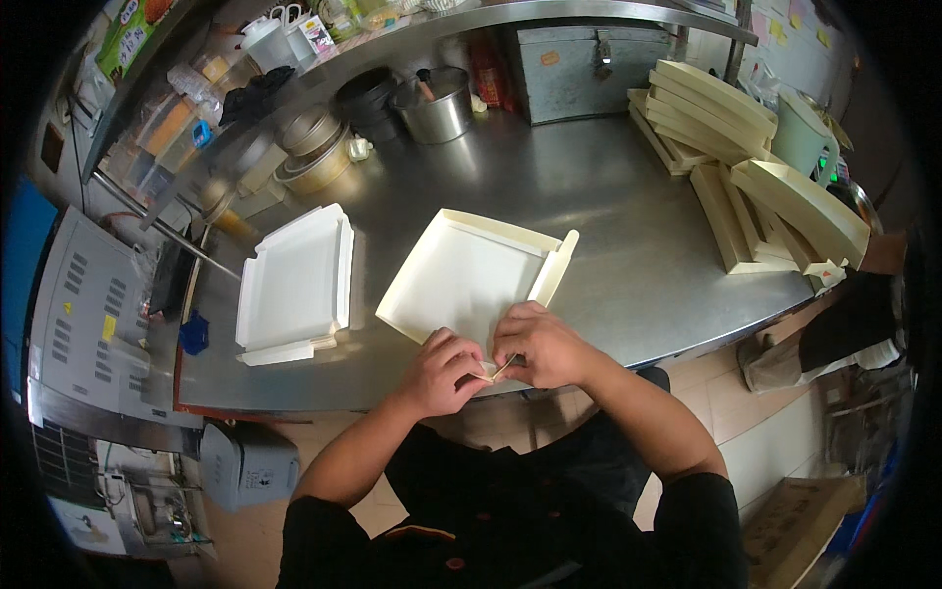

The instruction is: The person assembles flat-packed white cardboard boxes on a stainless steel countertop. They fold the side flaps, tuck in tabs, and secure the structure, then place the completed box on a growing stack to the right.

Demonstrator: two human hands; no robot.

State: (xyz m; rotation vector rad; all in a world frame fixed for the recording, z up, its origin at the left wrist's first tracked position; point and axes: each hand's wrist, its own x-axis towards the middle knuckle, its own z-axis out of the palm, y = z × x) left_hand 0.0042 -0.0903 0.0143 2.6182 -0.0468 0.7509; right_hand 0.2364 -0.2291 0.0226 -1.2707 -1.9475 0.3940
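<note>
A partly folded cream cardboard box tray (pixel 461 270) lies in front of me on the steel table, its far and left walls standing up. At its near corner, my left hand (pixel 444 373) pinches the cardboard edge between thumb and fingers. My right hand (pixel 538 346) grips the same corner from the other side, and the two hands almost touch. Along the right side a flap (pixel 557 267) sticks up with a loose end. To the left lies a stack of flat white cardboard blanks (pixel 294 285), some edges slightly raised.
Folded cream box trays (pixel 711 113) pile up at the right, beside a pale green jug (pixel 807 133). A grey metal chest (pixel 589 74), a steel pot (pixel 434 106) and round tins (pixel 314 147) line the back. A person's hand (pixel 883 253) shows at the right edge. A grey bin (pixel 250 466) stands below left.
</note>
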